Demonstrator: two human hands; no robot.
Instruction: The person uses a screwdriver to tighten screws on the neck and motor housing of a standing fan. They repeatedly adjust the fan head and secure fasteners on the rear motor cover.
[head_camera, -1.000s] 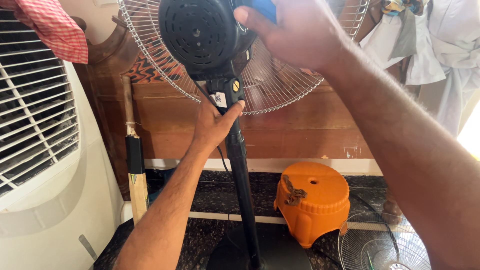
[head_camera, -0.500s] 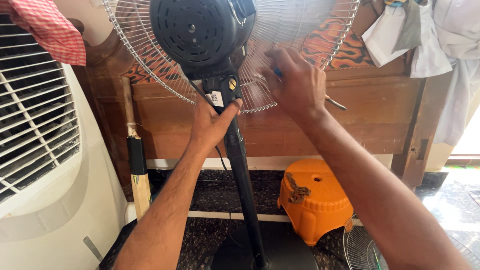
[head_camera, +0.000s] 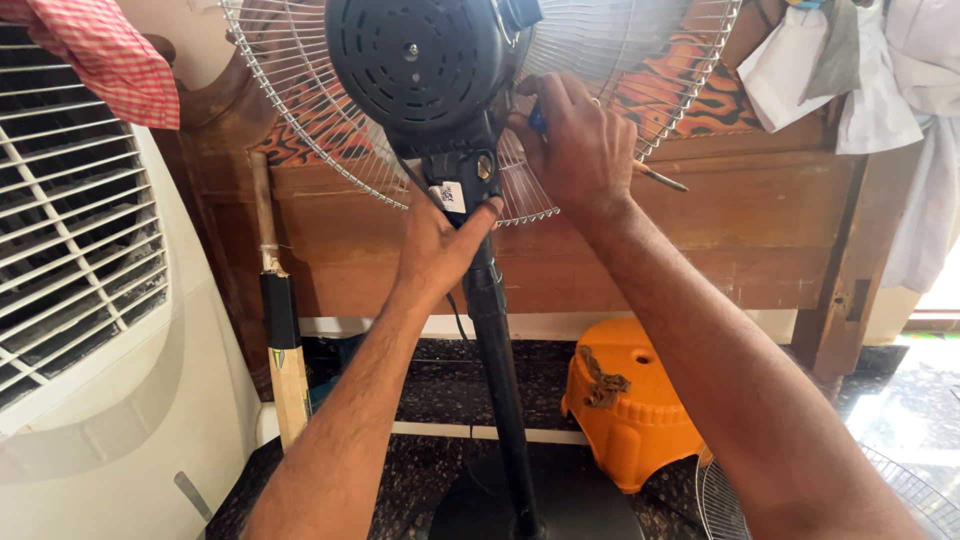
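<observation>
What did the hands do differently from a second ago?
The right hand came down from the top of the motor housing to just beside the neck, pressing a screwdriver against the wire grille; only its blue handle showed a second ago. The left hand stayed gripping the fan's pole under the motor. The orange stool did not move.

Bright daylight enters from the right of the fan motor (head_camera: 415, 65), overexposing the white cloths (head_camera: 900, 90) there. The picture is sharp, with wide-angle bending at the edges and soft shadows below.
</observation>
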